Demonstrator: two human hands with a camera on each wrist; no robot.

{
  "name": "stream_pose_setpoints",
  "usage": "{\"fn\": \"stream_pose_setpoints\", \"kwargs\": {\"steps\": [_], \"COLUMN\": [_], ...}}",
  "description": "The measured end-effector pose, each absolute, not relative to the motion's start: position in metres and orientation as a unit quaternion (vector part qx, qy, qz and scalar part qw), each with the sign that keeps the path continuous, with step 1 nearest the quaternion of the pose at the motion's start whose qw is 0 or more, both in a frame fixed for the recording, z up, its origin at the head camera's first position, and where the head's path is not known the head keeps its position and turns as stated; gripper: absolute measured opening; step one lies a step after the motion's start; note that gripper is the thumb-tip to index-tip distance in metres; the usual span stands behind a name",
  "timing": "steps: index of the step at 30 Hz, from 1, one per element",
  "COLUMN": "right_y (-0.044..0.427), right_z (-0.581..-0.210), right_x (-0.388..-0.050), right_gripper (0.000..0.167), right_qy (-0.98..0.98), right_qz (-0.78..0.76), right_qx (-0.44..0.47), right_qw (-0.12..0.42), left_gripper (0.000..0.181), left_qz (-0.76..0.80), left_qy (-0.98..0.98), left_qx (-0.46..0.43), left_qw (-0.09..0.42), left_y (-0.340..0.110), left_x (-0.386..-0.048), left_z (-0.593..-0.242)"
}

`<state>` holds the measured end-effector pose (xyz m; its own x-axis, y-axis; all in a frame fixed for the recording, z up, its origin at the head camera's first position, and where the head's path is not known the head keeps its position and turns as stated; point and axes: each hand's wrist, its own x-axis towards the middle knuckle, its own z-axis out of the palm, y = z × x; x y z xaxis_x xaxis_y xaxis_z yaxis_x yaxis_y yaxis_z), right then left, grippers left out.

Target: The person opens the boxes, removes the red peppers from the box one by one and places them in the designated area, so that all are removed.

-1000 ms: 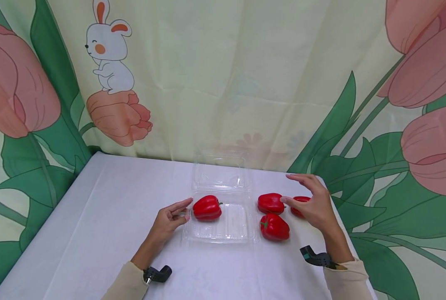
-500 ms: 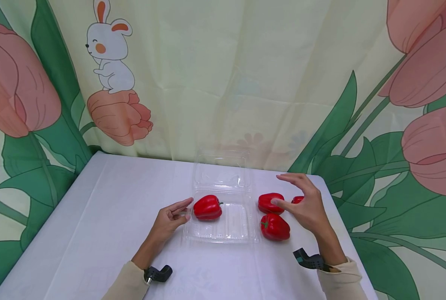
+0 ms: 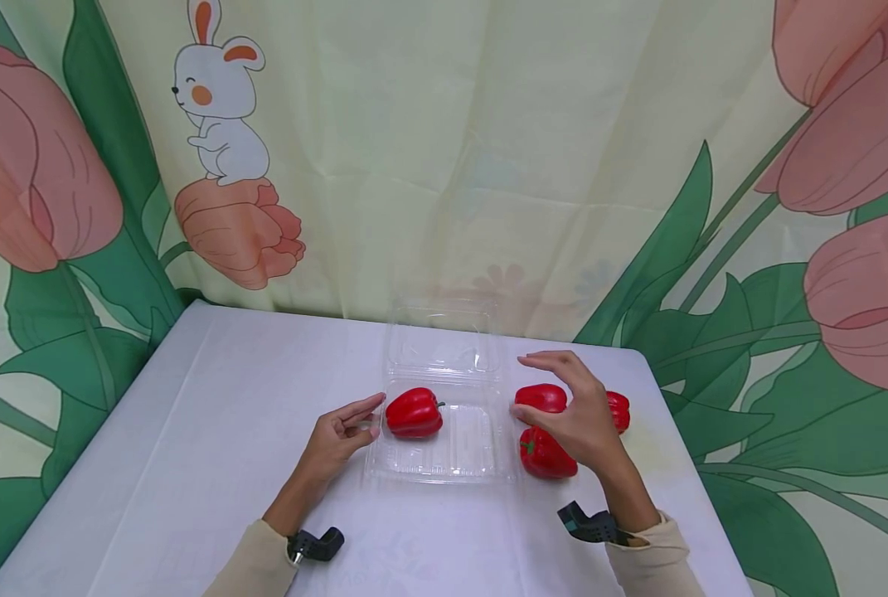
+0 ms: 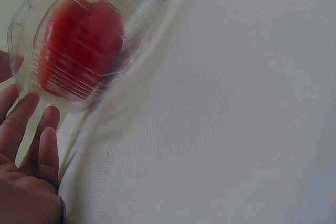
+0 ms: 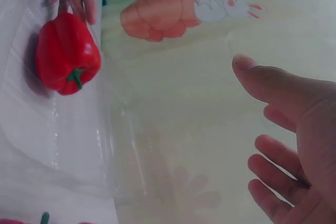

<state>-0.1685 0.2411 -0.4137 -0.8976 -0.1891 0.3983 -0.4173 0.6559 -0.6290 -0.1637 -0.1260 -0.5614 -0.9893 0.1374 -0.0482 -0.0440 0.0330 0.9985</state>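
My left hand is at the left edge of an opened clear plastic clamshell box, its fingertips touching or very near the rim. A red bell pepper with a green stem lies in the box's left half; the left wrist view shows this pepper through the ribbed wall. My right hand hovers empty over the right-hand peppers, thumb and fingers spread wide apart. Beneath or beside it are a back pepper, a front pepper and a partly hidden pepper.
The box's clear lid is folded back toward the table's rear edge. A white cloth covers the table. Behind hangs a curtain printed with tulips and a rabbit.
My right hand has moved left, from the far right pepper to above the two peppers nearest the box. That far right pepper is now seen right of the hand. My left hand has stayed put.
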Motion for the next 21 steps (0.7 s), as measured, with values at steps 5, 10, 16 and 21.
{"fn": "stream_pose_setpoints", "kwargs": {"steps": [5, 10, 16, 21], "right_y": [0.231, 0.220, 0.210, 0.201], "right_z": [-0.418, -0.422, -0.428, -0.432], "right_x": [-0.169, -0.170, -0.171, -0.171], "right_gripper": [0.082, 0.079, 0.075, 0.073], "right_qy": [-0.895, -0.892, -0.889, -0.885], "right_qz": [0.382, 0.390, 0.394, 0.403], "right_qx": [0.179, 0.183, 0.193, 0.195], "right_qw": [0.145, 0.137, 0.134, 0.124], "left_gripper": [0.054, 0.054, 0.055, 0.055], "left_qz": [0.697, 0.697, 0.699, 0.700], "left_qy": [0.713, 0.713, 0.711, 0.710], "left_qx": [0.032, 0.034, 0.036, 0.038], "left_qw": [0.068, 0.066, 0.066, 0.066], "left_y": [-0.126, -0.127, -0.126, -0.126], "left_x": [-0.164, -0.164, -0.164, -0.164], "left_z": [-0.562, -0.561, -0.561, -0.561]}}
